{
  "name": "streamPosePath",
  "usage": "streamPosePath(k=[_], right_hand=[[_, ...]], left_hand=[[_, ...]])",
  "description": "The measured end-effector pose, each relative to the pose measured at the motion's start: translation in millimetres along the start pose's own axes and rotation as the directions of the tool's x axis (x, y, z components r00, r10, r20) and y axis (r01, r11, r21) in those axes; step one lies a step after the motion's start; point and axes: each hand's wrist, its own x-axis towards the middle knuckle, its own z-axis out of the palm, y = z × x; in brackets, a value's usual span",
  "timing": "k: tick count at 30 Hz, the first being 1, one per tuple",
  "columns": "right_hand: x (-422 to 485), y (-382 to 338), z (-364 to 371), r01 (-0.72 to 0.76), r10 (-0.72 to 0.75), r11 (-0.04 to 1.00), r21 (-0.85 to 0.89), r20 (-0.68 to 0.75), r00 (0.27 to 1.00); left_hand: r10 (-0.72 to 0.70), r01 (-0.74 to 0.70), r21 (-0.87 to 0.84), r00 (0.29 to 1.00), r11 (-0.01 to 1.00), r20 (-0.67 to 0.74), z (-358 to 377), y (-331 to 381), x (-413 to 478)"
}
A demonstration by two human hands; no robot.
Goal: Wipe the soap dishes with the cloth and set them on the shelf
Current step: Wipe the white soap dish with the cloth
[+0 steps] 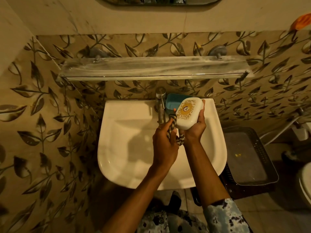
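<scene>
The white soap dish point(188, 113), a closed rounded box with a gold ornament on its lid, is being held in the air above the back right part of the washbasin point(127, 132). Its long axis is running from near-left to far-right, the far end is pointing toward the wall, and the lid is tilting up toward the camera. The right hand point(196, 128) is cradling it from below and from the right, fingers curling along the far edge and gripping it. The left hand point(165, 143) is closing tightly round a twisted striped cloth point(173, 119), which is reaching up to the dish's left edge, with a loose end hanging between the wrists. Just behind the white dish, a blue soap dish point(171, 102) is sitting open on the basin's back ledge, beside the chrome tap point(160, 105). Above the basin, a streaked glass shelf point(151, 68) is projecting from a wall of leaf-patterned tiles point(42, 98), and the lower edge of a mirror point(161, 0) is showing at the top. To the right of the basin, a dark perforated plastic basket point(264, 148) is standing on the floor, with the rim of a toilet point(305, 182) showing past it at the edge of view. A patterned sleeve point(225, 216) is covering the right forearm.
</scene>
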Motion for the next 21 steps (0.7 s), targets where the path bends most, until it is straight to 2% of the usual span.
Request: streamPosePath(k=[1,3,6,8,12,16,19,21], right_hand=[[0.1,-0.5,1.5,-0.03,0.03,0.998,0.049,-0.01,0.999],[0.4,-0.8,-0.7,-0.023,0.023,0.999,0.031,-0.004,1.0],[3.2,-0.9,-4.0,0.089,-0.089,0.995,-0.041,-0.021,0.996],[2.2,-2.9,-4.2,0.109,-0.109,0.992,-0.058,-0.008,0.994],[0.9,-6.4,-6.0,0.004,-0.004,0.999,-0.04,-0.002,1.0],[0.6,-12.2,-9.3,-0.079,0.079,0.997,-0.007,0.063,0.995],[-4.4,-13.8,-9.9,-0.135,0.126,0.99,0.041,0.168,0.978],[-7.6,-11.6,-12.9,-0.151,0.147,0.989,-0.004,0.254,0.956]], left_hand=[[0.03,-0.03,0.008,1.0,1.0,-0.006,2.4,1.4,-3.9],[0.106,-0.107,0.027,0.994,0.994,0.012,5.5,4.0,-9.8],[0.217,-0.224,0.051,0.97,0.973,0.111,6.7,6.8,-16.0],[0.283,-0.303,0.116,0.945,0.946,0.166,4.7,8.9,-16.9],[0.417,-0.465,0.296,0.884,0.834,0.212,-0.2,9.7,-14.7],[0.406,-0.483,0.319,0.87,0.816,0.279,-11.1,-1.7,-10.1],[0.377,-0.439,0.357,0.897,0.825,0.232,-20.7,-11.6,-1.6],[0.356,-0.417,0.324,0.905,0.849,0.234,-25.7,-13.2,6.1]])
